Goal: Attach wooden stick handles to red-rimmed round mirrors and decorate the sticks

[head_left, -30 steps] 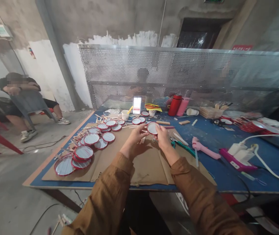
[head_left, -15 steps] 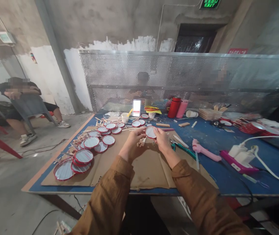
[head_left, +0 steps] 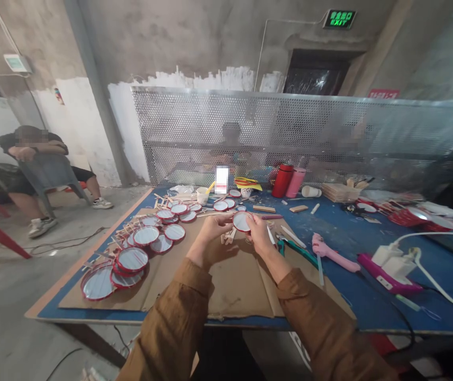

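My right hand (head_left: 261,235) pinches a small drum-like disc (head_left: 242,221) by its right edge. The disc has a pale, flat face and a red rim, and is held tilted above the cardboard sheet (head_left: 226,293). My left hand (head_left: 214,235) is at the disc's left side, fingers curved and apart, their tips close to the rim; whether they touch it I cannot tell. Beneath the hands lie several small wooden pieces (head_left: 229,236). To the left, several similar red-rimmed discs (head_left: 146,235) are piled in overlapping rows, with wooden sticks (head_left: 117,241) poking out behind them.
Right of the cardboard are green-handled pliers (head_left: 300,252), a pink glue gun (head_left: 335,254) and a purple power strip (head_left: 387,272) with white plugs. Along the back stand a red bottle (head_left: 282,181), a pink bottle (head_left: 296,182) and paper cups (head_left: 202,196), before a perforated metal screen (head_left: 195,127). A person sits at left.
My left hand has shifted slightly left, its fingers loosening from the disc's rim. The disc stays in my right hand, a little lower in view. The camera has tilted slightly up.
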